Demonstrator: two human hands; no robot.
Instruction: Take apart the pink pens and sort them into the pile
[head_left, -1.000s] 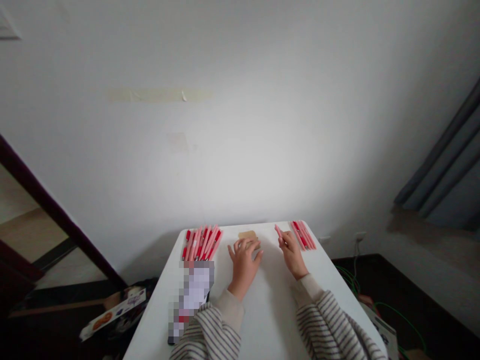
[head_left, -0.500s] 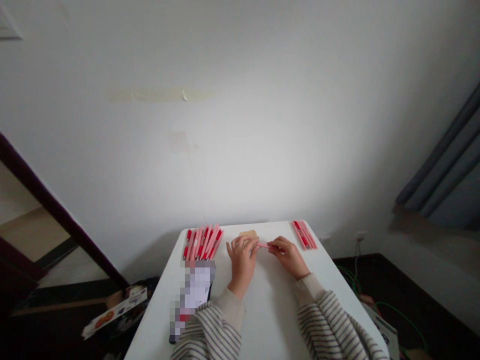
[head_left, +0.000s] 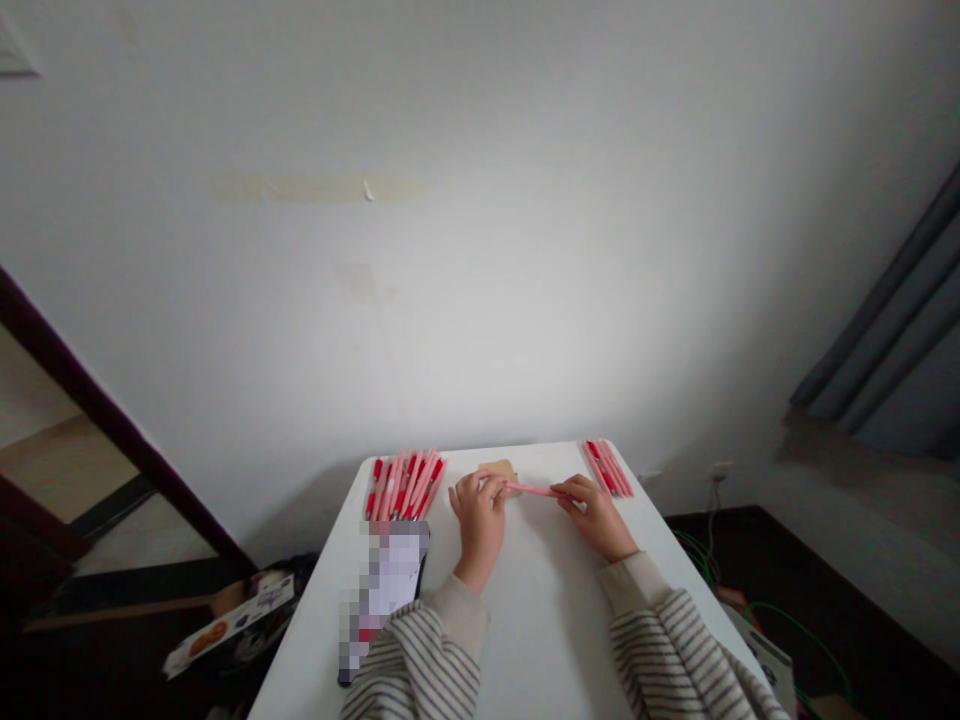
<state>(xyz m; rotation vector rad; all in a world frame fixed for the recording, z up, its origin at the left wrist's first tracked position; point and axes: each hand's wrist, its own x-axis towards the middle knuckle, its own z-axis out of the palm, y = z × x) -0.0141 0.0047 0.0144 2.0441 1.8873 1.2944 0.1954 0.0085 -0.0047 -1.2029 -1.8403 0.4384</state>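
Note:
Between my two hands a slim pink pen (head_left: 534,489) lies level, just above the white table. My left hand (head_left: 481,512) pinches its left end, and its fingertips hide that tip. At the other end, the fingers of my right hand (head_left: 598,515) are closed on the pen. Just behind my left hand is a small tan piece (head_left: 498,467), partly covered by the fingers. A loose pile of pink and red pens (head_left: 405,485) lies at the back left. A smaller row of similar pens (head_left: 608,468) lies at the back right.
A phone (head_left: 394,590), blurred out in part, lies on the table (head_left: 532,640) beside my left sleeve. The wall (head_left: 480,330) rises directly behind the table. Green cables (head_left: 701,555) and a wall socket (head_left: 721,470) are to the right.
My right hand has shifted right, away from the left, so more of the pink pen shows between them. My left hand has moved slightly left. Both pen groups lie as before.

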